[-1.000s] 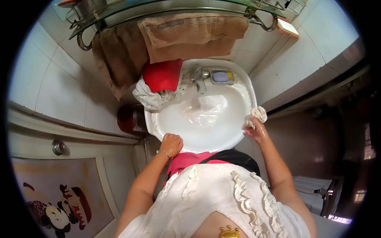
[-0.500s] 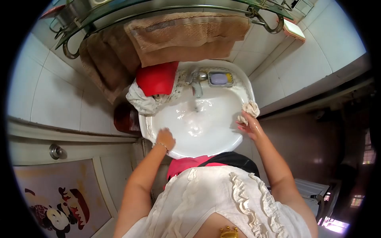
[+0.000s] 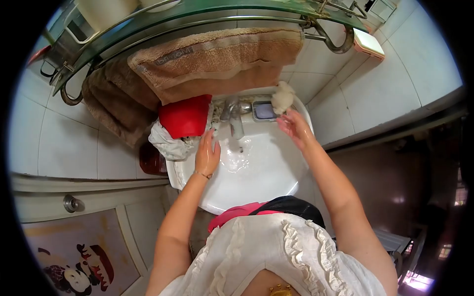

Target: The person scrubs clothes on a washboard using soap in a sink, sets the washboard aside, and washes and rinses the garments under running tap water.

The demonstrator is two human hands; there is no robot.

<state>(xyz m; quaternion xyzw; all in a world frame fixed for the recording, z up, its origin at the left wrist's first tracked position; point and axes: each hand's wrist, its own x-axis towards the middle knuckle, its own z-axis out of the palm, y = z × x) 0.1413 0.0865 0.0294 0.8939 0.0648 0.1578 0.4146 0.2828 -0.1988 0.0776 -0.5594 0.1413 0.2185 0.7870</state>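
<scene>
In the head view, my right hand (image 3: pixel 295 129) is open beside the sink's back right, its fingers just below a crumpled cream cloth (image 3: pixel 283 97). The cloth rests on the back rim, against the soap dish (image 3: pixel 255 117) that holds a lilac soap bar (image 3: pixel 265 111). Over the left side of the white sink (image 3: pixel 259 182), my left hand (image 3: pixel 207 155) has its fingers stretched out and holds nothing. Its fingertips are close to the smooth red piece (image 3: pixel 185 117) lying on a bunched white cloth (image 3: pixel 168 141). Between the hands stands the metal faucet (image 3: pixel 237 126).
Brown towels (image 3: pixel 217 64) hang from a rail under the glass shelf (image 3: pixel 197 12), low over the back of the sink. A dark red container (image 3: pixel 152 159) stands left of the sink. A door with a round knob (image 3: pixel 72 203) is at lower left.
My right hand has moved from the right rim to the back right corner and released the cream cloth there. My left hand has moved forward from the front left rim, its fingers now extended.
</scene>
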